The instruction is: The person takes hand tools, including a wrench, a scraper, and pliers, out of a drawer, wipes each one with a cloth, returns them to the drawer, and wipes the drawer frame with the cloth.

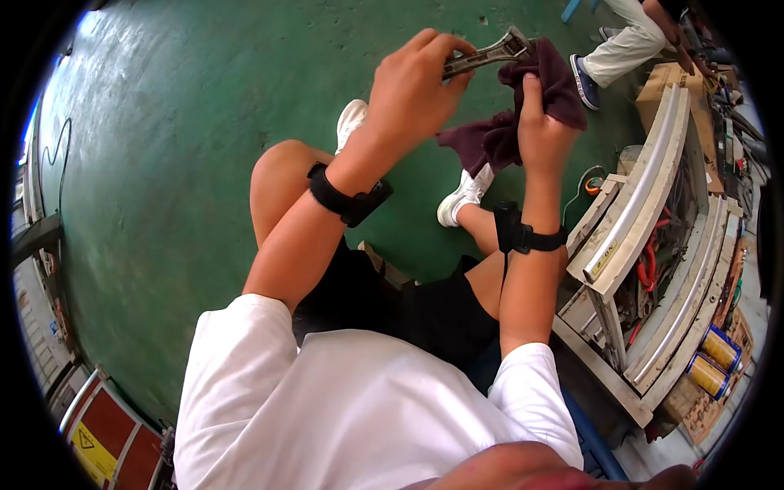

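Note:
My left hand (416, 90) is closed around the handle of a metal adjustable wrench (490, 56), whose jaw end points right. That jaw touches or lies just against a dark maroon cloth (555, 77). The cloth is bunched in my right hand (545, 131), with the thumb pressed on it, and one part hangs down to the left (482, 143). Both hands are raised above the floor in front of my knees. The fingers of my right hand are mostly hidden by the cloth.
A white metal frame rack (633, 196) with tools and red cables stands at the right. Beyond it are a cardboard box (653, 90) and two yellow-blue cans (709, 375). Another person's leg and shoe (585, 82) are at the upper right. A red panel (106, 420) stands lower left.

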`<state>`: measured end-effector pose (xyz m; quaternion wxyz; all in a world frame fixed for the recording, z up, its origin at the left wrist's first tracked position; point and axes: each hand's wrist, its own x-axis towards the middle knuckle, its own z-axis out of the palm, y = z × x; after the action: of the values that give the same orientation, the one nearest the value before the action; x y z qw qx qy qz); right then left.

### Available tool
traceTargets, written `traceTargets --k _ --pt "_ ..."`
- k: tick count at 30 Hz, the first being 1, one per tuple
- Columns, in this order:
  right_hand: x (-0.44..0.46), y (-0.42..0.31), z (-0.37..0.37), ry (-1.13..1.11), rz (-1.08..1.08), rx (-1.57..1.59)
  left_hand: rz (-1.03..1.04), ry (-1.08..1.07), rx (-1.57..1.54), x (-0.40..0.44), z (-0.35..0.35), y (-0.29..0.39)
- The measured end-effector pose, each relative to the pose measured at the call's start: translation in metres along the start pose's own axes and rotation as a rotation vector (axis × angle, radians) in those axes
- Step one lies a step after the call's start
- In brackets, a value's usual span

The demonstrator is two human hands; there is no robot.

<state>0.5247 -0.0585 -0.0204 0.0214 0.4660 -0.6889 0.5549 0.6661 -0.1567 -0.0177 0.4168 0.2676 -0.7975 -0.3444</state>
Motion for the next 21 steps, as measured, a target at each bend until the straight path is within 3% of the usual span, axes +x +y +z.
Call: traceTargets --k 2,5,7,10,13,15,17,19,20,21 --pt "-0.004 -0.013 -0.006 -0.012 0.229 0.114 -0.032 -0.004 -0.035 -0.002 0.005 0.0" --pt "-0.006 -0.016 0.005 -0.008 0.075 0.293 -0.108 -0.025 -0.129 0.0 0.003 0.003" --pt "-0.011 -0.023 0.015 -0.132 0.168 0.455 -0.154 -0.037 -0.187 -0.001 0.002 0.004" --pt "-0.011 -0.026 0.022 -0.126 0.162 0.548 -0.204 -0.055 -0.294 -0.006 0.006 0.006" --pt "-0.006 -0.011 0.013 -0.095 0.186 0.615 -0.181 -0.106 -0.38 -0.009 0.008 0.008" --pt "-0.002 -0.012 0.008 0.07 0.331 0.71 0.069 -0.199 -0.278 -0.006 0.004 0.009" --pt "0.002 -0.021 0.004 0.096 0.41 0.77 0.042 -0.275 -0.303 0.0 -0.003 0.01" --pt "0.0 -0.033 0.0 0.122 0.577 0.904 -0.155 -0.304 -0.338 0.006 -0.005 0.005" --pt "-0.004 -0.033 -0.006 -0.016 0.726 0.924 -0.269 -0.171 -0.417 0.012 0.002 -0.012" --pt "-0.007 -0.037 -0.006 -0.061 0.743 0.92 -0.273 -0.17 -0.415 0.017 0.0 -0.012"
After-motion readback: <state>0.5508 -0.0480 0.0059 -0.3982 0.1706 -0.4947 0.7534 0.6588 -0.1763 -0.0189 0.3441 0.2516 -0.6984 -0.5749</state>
